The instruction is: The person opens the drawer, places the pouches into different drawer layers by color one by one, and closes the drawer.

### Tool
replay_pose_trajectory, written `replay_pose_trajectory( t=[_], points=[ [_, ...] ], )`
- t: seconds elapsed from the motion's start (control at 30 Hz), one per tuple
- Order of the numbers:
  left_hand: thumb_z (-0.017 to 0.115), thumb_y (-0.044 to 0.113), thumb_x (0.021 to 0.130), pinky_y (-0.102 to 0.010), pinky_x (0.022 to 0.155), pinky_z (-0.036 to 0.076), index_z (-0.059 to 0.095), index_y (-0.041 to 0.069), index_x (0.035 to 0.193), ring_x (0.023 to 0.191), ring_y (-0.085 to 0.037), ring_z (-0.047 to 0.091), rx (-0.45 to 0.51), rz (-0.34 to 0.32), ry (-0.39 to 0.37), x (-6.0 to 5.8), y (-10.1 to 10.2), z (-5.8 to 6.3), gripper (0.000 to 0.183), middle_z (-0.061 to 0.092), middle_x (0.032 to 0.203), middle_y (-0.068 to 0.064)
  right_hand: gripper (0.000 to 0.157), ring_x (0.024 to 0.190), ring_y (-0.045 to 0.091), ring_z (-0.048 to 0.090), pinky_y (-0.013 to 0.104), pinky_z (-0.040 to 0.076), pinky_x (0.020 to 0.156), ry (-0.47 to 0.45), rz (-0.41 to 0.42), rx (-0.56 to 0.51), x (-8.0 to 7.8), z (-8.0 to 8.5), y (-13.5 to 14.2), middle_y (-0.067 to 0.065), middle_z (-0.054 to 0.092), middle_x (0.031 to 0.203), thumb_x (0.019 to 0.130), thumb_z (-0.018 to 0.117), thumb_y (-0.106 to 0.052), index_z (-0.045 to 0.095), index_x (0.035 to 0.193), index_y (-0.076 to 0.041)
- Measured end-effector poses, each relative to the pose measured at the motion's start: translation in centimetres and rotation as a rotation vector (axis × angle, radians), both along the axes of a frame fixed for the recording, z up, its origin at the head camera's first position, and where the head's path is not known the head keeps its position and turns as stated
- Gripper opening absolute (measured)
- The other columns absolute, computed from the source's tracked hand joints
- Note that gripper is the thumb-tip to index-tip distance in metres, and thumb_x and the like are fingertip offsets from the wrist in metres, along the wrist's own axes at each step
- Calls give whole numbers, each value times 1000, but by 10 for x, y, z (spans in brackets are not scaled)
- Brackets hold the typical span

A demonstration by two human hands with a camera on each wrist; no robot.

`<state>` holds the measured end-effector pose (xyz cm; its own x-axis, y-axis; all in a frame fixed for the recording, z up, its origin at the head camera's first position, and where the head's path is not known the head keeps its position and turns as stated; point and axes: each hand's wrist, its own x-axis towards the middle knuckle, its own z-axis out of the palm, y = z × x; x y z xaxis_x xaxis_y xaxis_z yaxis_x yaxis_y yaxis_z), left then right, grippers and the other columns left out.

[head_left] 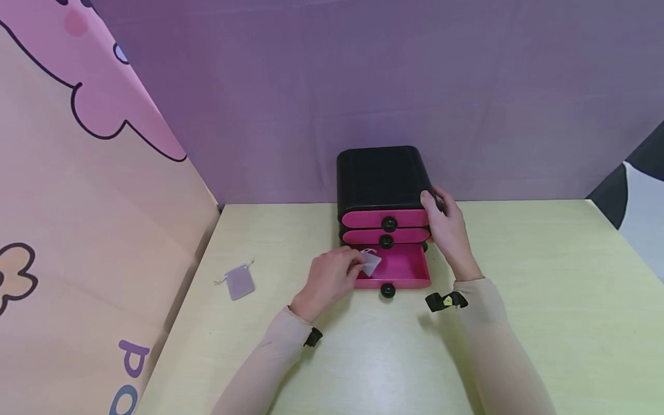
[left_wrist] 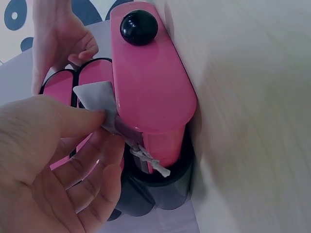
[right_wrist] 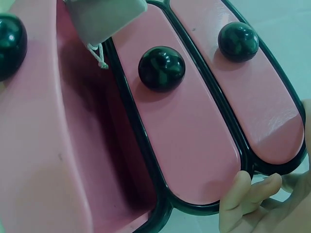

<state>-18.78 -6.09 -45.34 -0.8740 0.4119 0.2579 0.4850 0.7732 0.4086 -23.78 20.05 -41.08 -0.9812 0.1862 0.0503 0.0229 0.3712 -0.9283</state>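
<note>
A small black drawer cabinet (head_left: 383, 178) with pink fronts and round black knobs stands at the back of the table. Its bottom drawer (head_left: 407, 262) is pulled out; the upper two are closed. My left hand (head_left: 327, 279) pinches a small grey drawstring pouch (head_left: 370, 264) between thumb and fingers, just over the open drawer. In the left wrist view, the pouch (left_wrist: 97, 99) has its pale cord (left_wrist: 151, 159) hanging by the drawer. My right hand (head_left: 452, 233) grips the cabinet's right side, thumb near the top front corner. The right wrist view has those fingers (right_wrist: 252, 196) at its edge.
Another small grey-purple drawstring pouch (head_left: 240, 282) lies on the light wooden table (head_left: 373, 351), left of the cabinet. A purple cloth backdrop (head_left: 259, 104) rises behind the table, and a patterned pink panel (head_left: 93, 207) borders the left.
</note>
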Motion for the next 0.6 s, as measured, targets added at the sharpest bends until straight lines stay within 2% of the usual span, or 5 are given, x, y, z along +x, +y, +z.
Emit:
replay_pose_trajectory(
  t=[0.2,0.43,0.6],
  points=[
    [75,23,101,-28,74,58,82,18,115,93,-16,73,-7,6,-23,-4,6,-1,17,79,110,0,80,103,24,56,25,54,62,-3,-5,-5,0,0,0,16,50,159,104,44,-69,30,169,-24],
    [74,24,101,-29,77,58,81,19,116,94,-16,73,-6,4,-43,-9,12,-6,18,79,111,1,81,101,22,56,32,57,66,-5,-7,1,2,1,0,14,51,158,103,45,-71,32,168,-24],
    [74,24,101,-30,76,58,82,19,114,94,-16,72,4,10,-39,-13,15,-9,16,78,109,1,82,101,22,56,30,57,65,-6,-13,1,2,2,0,13,52,157,103,45,-71,33,168,-24]
  ],
)
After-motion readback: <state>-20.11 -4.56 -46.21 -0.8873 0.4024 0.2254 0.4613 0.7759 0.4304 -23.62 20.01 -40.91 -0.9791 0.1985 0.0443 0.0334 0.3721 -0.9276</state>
